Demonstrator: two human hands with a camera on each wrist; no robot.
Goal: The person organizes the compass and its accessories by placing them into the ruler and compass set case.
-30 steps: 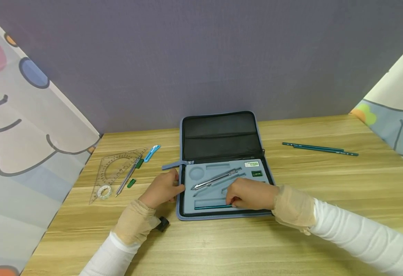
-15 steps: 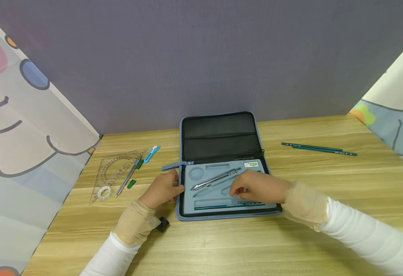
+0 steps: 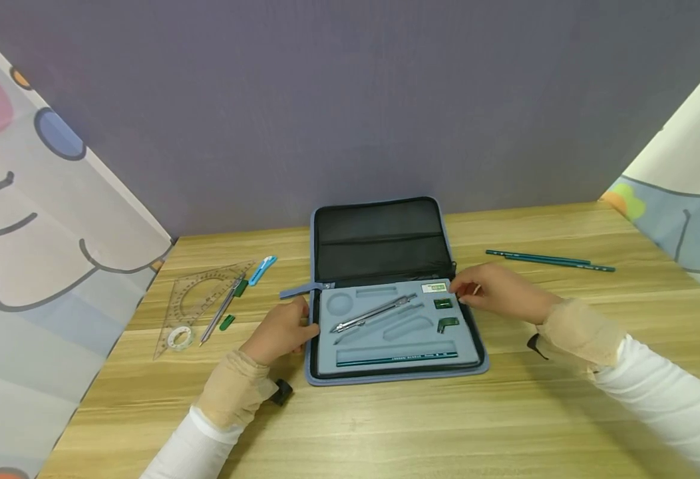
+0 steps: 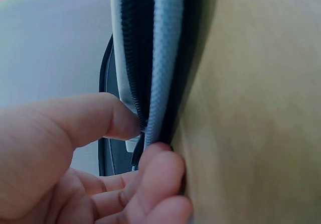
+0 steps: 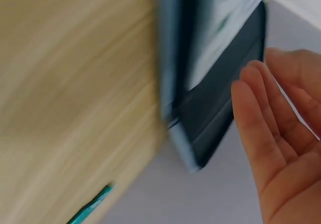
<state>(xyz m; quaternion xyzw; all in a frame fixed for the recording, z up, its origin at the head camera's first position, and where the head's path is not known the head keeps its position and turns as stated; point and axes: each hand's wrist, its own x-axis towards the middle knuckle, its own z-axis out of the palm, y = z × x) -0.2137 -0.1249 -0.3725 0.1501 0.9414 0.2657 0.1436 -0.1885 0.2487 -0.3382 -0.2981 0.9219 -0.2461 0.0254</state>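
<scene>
An unzipped stationery case point(image 3: 397, 380) lies spread on the wooden table, its black lid folded back. In its grey-blue tray rest a compass point(image 3: 374, 314), a dark green pencil point(image 3: 395, 359), a white-and-green eraser point(image 3: 434, 288), a green sharpener point(image 3: 443, 303) and a small green angled piece point(image 3: 447, 324). My left hand point(image 3: 281, 330) pinches the case's left edge; in the left wrist view, thumb point(image 4: 108, 116) and fingers point(image 4: 163, 176) lie on opposite sides of the zipper rim. My right hand point(image 3: 502, 291), holding nothing, is over the case's upper right edge, fingers loosely bent.
Left of the case lie a clear set square point(image 3: 176, 287), a white tape roll point(image 3: 179, 337), a silver pen-like tool point(image 3: 221, 313), a blue cutter point(image 3: 263, 271) and two small green pieces point(image 3: 227, 322). Two green pencils point(image 3: 550, 260) lie at the right. A grey wall stands behind.
My right hand has let go of the pencil in the tray's front slot and moved up and right to the case's edge, uncovering the small green pieces. The left hand has stayed put.
</scene>
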